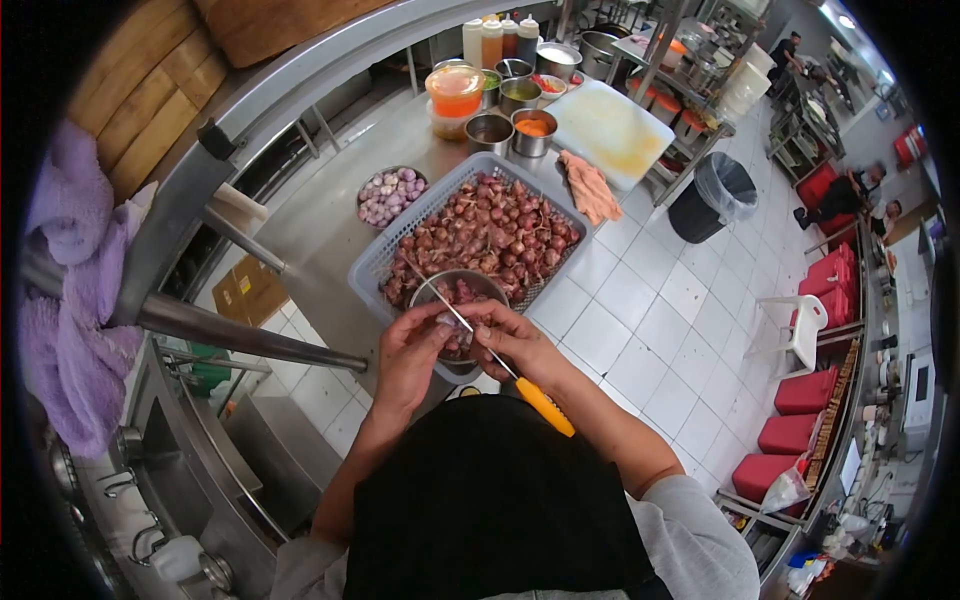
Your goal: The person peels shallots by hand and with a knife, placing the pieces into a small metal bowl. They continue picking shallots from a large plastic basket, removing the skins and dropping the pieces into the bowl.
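Observation:
My right hand (512, 342) is closed around a knife with a yellow handle (545, 407), its thin blade slanting up and to the left. My left hand (412, 345) pinches a small pale shallot, mostly covered by the fingertips of both hands. Just beneath them sits a steel bowl (503, 287) with shallot pieces or peelings inside. That bowl rests in a grey plastic basket (362, 275) heaped with unpeeled red shallots (490, 225). Left of the basket, peeled shallots (392, 195) fill a round bowl.
Behind the basket stand steel containers (489, 133), a lidded orange tub (455, 92), squeeze bottles (491, 42) and a white cutting board (615, 130). An orange cloth (590, 187) hangs at the table edge. A metal post (250, 330) juts in from the left. A bin (712, 195) stands right.

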